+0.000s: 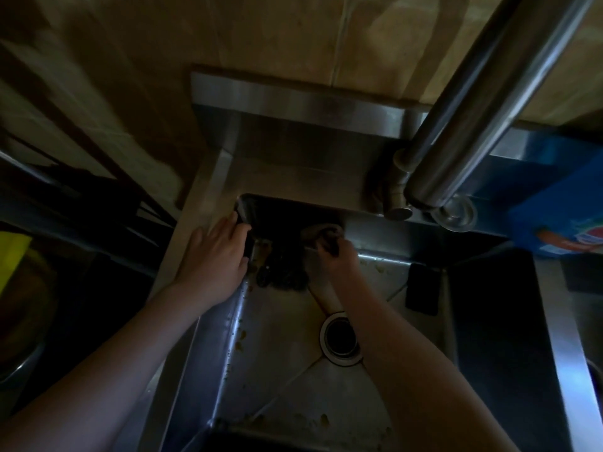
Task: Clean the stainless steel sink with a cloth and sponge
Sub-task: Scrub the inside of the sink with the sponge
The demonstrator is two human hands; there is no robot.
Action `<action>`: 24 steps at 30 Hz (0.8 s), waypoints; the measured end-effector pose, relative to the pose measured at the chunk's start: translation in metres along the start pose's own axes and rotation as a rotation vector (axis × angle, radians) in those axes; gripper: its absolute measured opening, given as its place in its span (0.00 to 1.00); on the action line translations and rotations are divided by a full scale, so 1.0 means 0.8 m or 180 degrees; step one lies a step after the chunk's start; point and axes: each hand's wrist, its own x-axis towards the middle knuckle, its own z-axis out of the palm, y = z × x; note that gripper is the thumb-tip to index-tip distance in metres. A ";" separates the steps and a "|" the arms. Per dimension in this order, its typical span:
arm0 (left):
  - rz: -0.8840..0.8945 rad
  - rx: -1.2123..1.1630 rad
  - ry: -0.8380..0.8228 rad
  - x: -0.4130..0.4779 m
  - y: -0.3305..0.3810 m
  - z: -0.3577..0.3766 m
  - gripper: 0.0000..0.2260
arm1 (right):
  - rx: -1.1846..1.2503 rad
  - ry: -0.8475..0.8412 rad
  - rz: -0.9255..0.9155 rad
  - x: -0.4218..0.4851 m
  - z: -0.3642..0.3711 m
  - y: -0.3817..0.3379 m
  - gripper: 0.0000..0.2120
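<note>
The stainless steel sink (280,380) fills the lower middle, dimly lit, with brown specks on its floor and left wall and a round drain (341,340) in the centre. My left hand (217,256) rests on the sink's left rim near the far corner, its fingertips hooked over the edge. My right hand (337,256) is down inside the basin at the far wall, its fingers curled round a crumpled brownish cloth (321,231) pressed against the steel. A dark patch lies on the sink floor between the two hands; what it is cannot be made out.
A thick steel faucet pipe (489,102) slants across the upper right, its base (455,215) on the sink's back ledge. A blue printed box (561,220) stands at the right. A dark flat rectangle (422,293) lies against the sink's right wall. Something yellow (11,252) sits at the far left.
</note>
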 end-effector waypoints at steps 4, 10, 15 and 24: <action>-0.0023 -0.0002 0.0001 0.002 0.001 -0.004 0.24 | 0.0055 0.0305 0.0425 0.006 -0.060 0.025 0.13; 0.0062 -0.0122 -0.0045 -0.003 0.022 -0.005 0.23 | 0.0213 0.1211 0.1069 -0.005 -0.166 0.055 0.16; 0.0128 -0.0268 -0.0126 -0.001 0.039 0.004 0.24 | 0.0109 0.1321 0.1088 -0.009 -0.184 0.048 0.18; 0.0209 -0.0268 -0.0218 0.010 0.074 0.003 0.24 | -0.0429 0.0283 -0.0120 -0.017 -0.092 0.000 0.13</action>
